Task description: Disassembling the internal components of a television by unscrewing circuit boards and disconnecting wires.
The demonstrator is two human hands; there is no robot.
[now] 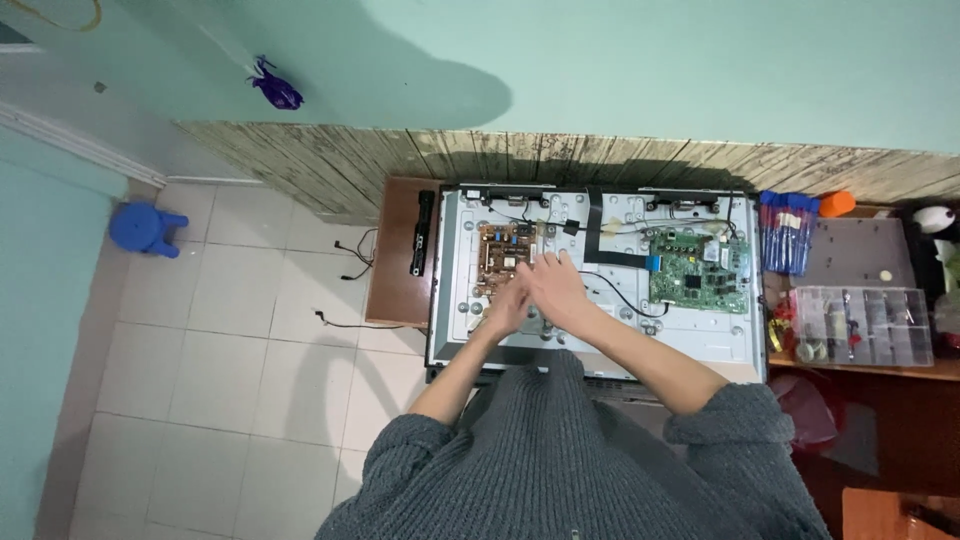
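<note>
An opened flat-screen television [700, 330] lies back-up on a wooden table, its grey metal chassis exposed. A brown power circuit board [497, 250] sits at its left-centre and a green main board [697, 270] at its right, joined by black cables. My left hand [508, 308] and my right hand [556, 286] overlap above the chassis, just right of and below the brown board. The fingers of both look spread, and I cannot tell whether either holds anything.
A black strip [423, 232] lies on the table's left part. Right of the television are blue-handled screwdrivers [786, 232], an orange object [836, 203] and a clear compartment box [862, 325]. A blue stool [146, 228] stands on the tiled floor at left.
</note>
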